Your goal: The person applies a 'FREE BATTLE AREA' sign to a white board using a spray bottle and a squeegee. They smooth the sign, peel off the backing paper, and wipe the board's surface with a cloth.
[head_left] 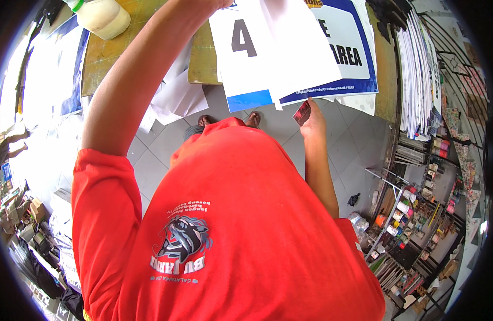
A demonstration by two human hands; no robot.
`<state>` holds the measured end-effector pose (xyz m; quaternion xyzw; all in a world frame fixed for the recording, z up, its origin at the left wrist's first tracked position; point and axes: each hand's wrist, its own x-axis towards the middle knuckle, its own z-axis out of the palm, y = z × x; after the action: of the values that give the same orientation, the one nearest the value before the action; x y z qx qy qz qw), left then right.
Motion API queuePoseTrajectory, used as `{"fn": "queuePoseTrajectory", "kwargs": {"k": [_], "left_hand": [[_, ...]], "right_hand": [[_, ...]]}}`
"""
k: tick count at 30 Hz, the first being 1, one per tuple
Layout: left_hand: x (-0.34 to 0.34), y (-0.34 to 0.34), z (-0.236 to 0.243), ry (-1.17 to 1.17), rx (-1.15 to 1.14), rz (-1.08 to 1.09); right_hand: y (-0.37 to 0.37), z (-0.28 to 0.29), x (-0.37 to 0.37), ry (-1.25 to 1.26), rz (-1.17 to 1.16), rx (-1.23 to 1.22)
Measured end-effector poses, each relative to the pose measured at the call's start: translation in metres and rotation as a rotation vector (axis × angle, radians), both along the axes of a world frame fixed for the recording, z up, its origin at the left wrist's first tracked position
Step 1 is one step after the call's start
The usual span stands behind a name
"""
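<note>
My left arm reaches up to the top edge, where my left hand is mostly cut off beside a white printed sheet; its fingers do not show. The sheet has a large black numeral and a blue strip, and its near end hangs past the table edge. Partly under it lies a sign sheet with a dark blue border and black lettering. Close to that sign's near edge, my right hand is closed on a small flat red card. One fingertip meets the sign's edge.
The worn yellowish table carries a whitish plastic bottle with a green top. Loose white paper hangs below its edge. On the right are a stack of white boards and a rack of small containers. Grey tiles cover the floor.
</note>
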<state>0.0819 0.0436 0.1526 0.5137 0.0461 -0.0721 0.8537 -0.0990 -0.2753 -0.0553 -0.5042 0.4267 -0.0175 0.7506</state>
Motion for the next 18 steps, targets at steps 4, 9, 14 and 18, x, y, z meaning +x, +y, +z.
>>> {"fn": "queuePoseTrajectory", "kwargs": {"k": [4,9,14,18], "left_hand": [[0.000,-0.001,-0.003,-0.033,-0.007,-0.017],[0.001,-0.002,-0.006,-0.017,0.036,-0.016],[-0.001,-0.002,-0.006,-0.023,0.039,-0.014],[-0.002,-0.001,-0.005,-0.019,0.038,-0.009]], "right_hand": [[0.002,0.006,-0.003,-0.023,0.022,-0.029],[-0.001,0.003,-0.005,-0.047,0.036,0.003],[-0.004,-0.002,-0.005,-0.053,0.035,0.015],[-0.008,-0.005,-0.003,-0.052,0.038,0.040]]}}
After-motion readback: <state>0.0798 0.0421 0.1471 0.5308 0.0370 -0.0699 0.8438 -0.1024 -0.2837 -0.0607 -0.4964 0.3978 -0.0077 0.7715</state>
